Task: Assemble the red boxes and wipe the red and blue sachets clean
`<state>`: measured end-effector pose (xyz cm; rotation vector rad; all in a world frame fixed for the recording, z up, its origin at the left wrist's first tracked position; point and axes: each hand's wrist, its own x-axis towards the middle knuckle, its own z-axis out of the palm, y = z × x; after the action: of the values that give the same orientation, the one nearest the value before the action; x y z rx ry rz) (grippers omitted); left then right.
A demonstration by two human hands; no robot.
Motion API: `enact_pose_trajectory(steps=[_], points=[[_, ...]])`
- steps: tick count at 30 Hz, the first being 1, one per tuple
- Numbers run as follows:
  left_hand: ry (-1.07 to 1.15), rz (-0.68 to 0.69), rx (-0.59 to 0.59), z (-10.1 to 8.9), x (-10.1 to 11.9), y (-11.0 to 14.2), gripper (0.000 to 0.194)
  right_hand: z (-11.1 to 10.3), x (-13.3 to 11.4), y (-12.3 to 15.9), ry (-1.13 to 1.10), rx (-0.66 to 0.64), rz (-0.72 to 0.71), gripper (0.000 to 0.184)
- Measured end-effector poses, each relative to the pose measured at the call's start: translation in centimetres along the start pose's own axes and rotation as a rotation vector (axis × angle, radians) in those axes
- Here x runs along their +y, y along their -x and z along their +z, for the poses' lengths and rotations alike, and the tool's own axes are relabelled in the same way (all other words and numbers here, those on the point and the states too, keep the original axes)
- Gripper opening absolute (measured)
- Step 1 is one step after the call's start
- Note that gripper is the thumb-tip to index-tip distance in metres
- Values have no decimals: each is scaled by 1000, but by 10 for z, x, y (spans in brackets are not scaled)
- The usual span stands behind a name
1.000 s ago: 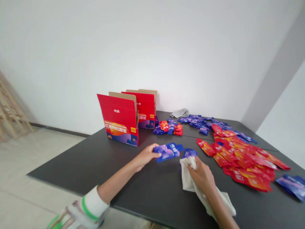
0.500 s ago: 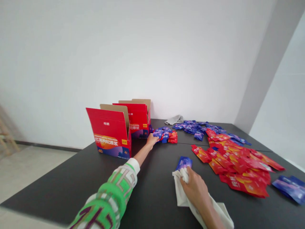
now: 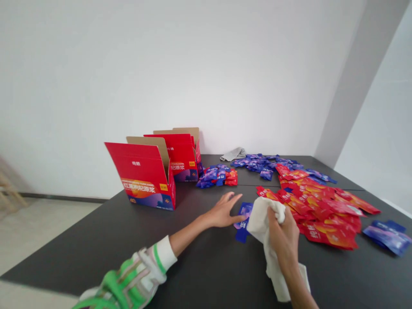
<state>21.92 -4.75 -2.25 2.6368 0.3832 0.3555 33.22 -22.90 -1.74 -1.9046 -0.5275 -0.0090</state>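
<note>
My left hand (image 3: 222, 211) is open, fingers spread, just left of a blue-purple pouch (image 3: 243, 222) that lies flat on the black table (image 3: 199, 266). Its thumb reaches the pouch's edge; whether it touches cannot be made out. My right hand (image 3: 283, 231) is closed around a white cloth (image 3: 259, 218), lifted a little above the table beside the pouch. The cloth's loose end hangs below my wrist. Part of the pouch's right side is hidden by the cloth.
Two open red cartons (image 3: 144, 180) stand at the left, one behind the other. By the rear one lies a small pile of blue and red pouches (image 3: 210, 175). Red pouches (image 3: 325, 214) heap at the right, blue pouches (image 3: 254, 163) behind, near a grey cloth (image 3: 233, 154).
My left hand has left the small pile by the cartons and come back toward the single pouch, its fingers now spread. My right hand has raised the white cloth off the pouch, rightward.
</note>
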Motion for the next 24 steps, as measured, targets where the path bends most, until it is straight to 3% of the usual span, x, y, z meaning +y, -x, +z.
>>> enact_pose_trajectory(steps=[3, 6, 10, 15, 20, 24], points=[[53, 6, -167, 18, 21, 7, 98, 0, 6, -4, -150, 108, 11, 38], [43, -23, -134, 28, 28, 10, 92, 3, 12, -6, -198, 121, 0, 38], [55, -36, -81, 28, 26, 11, 87, 5, 16, -8, -216, 101, -6, 37], [92, -232, -83, 23, 22, 11, 93, 4, 17, -8, -214, 133, -8, 37], [143, -334, -80, 25, 23, 14, 60, 1, 16, -12, -147, 167, 9, 35], [145, -317, -69, 26, 26, 22, 45, 7, 13, -10, 20, 67, -59, 31]])
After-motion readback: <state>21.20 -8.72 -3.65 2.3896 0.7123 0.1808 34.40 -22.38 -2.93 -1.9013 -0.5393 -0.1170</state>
